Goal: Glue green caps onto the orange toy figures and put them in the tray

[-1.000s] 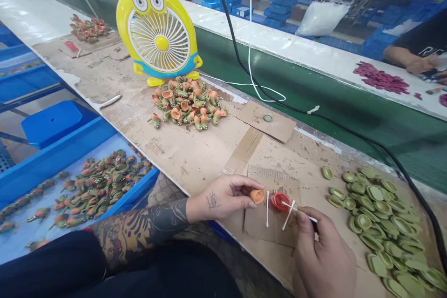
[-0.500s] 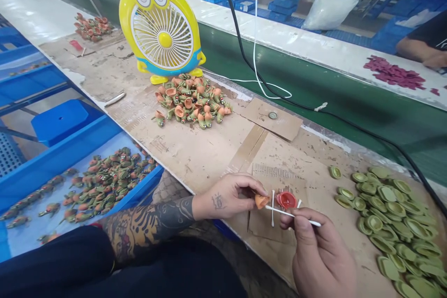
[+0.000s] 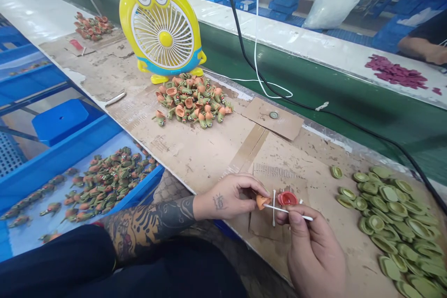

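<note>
Near the front of the cardboard-covered bench, my left hand [image 3: 237, 196] is closed on a small orange hollow toy part [image 3: 261, 201], its opening turned to the right. Between the thumb and fingers of my right hand [image 3: 314, 247] is a white cotton swab [image 3: 288, 211], slanting left, its tip at the opening of the part. Another cotton swab [image 3: 274, 207] lies on the cardboard between the hands. Just behind my right fingers stands a small red cup [image 3: 288, 198] with glossy red liquid; its lower side is partly covered.
A yellow fan [image 3: 164, 32] stands behind a heap of orange-and-green toy parts [image 3: 192, 102]. Green oval shells [image 3: 398, 214] are piled at right. A blue tray [image 3: 139, 191] of parts sits at lower left. A black cable [image 3: 335, 114] runs along the back; a co-worker's arm [image 3: 422, 49] is beyond.
My right hand has moved slightly left, and the swab tip has gone from the edge of the orange part into its opening. My left hand has hardly moved.
</note>
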Demonstrator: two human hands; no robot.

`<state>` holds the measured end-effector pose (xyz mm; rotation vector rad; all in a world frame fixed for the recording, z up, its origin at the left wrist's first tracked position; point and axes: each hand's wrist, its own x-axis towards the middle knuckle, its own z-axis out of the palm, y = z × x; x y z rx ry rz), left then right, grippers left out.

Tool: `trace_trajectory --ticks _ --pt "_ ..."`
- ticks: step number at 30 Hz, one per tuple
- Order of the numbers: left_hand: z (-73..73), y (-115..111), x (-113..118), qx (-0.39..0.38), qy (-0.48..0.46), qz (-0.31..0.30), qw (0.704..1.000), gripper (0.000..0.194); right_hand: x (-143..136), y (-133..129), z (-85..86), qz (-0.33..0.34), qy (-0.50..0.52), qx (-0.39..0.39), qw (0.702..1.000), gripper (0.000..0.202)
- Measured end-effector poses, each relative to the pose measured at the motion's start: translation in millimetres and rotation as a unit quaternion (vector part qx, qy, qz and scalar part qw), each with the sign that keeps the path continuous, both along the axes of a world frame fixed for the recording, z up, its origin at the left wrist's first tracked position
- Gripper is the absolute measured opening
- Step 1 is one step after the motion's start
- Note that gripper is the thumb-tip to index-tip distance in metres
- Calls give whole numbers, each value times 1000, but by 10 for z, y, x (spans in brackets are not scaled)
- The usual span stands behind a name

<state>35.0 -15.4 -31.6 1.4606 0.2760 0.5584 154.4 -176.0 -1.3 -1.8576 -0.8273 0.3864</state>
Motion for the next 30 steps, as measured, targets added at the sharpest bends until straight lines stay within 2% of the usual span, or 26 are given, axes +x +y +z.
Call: trace_trajectory --ticks 6,11,14,16,18,21,24,28,30 --pt "-3 -18 -6 -59 22 -17 998 21 23 13 20 -19 -37 -6 999 24" --pt "17 23 -27 -49 36 -53 997 27 28 10 17 -17 -84 0 996 24" --pt "29 54 -31 -47 25 -66 996 32 68 -32 24 -45 -85 15 995 27" --pt "28 58 -28 -41 15 -59 997 32 138 -71 27 -88 -105 -13 990 34" --pt "18 44 -25 -50 11 -51 997 32 233 -104 21 -117 -151 -80 978 42" --pt "-10 1 -20 -106 28 -26 994 38 368 -119 -21 -90 -210 -158 961 46" --pt "-28 -26 -14 -153 42 -1 987 45 436 -95 -88 -38 -225 -176 957 43" --pt "-5 -20 -2 -152 38 -3 988 40 429 -68 -123 -14 -225 -186 956 39" --pt "14 -13 2 -147 39 -6 988 39 390 -72 -89 -35 -220 -182 958 40"
